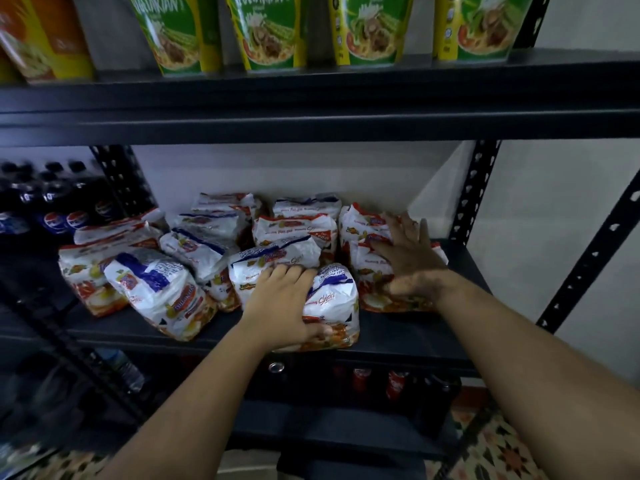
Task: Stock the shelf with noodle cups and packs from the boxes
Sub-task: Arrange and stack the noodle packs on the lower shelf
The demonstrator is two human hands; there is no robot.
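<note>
white crinkly plastic noodle pack (pixel 332 306) sits at the front edge of the black metal shelf (pixel 398 334), left hand (pixel 284 303) gripping its near end; at two o'clock, right hand (pixel 408 261), fingers spread, presses a stacked pack (pixel 367 271). placement underway; next likely calls for nudging it back into line.

Two bare forearms in view, no sleeves visible up to frame's lower edge. Left hand (pixel 282 299) bare: no glove, watch or bracelet showing. Right hand (pixel 410 263) bare, blurred; small dark mark on one finger, possibly ring, cannot tell. Wrists bare. Nails too blurred to judge.
</note>
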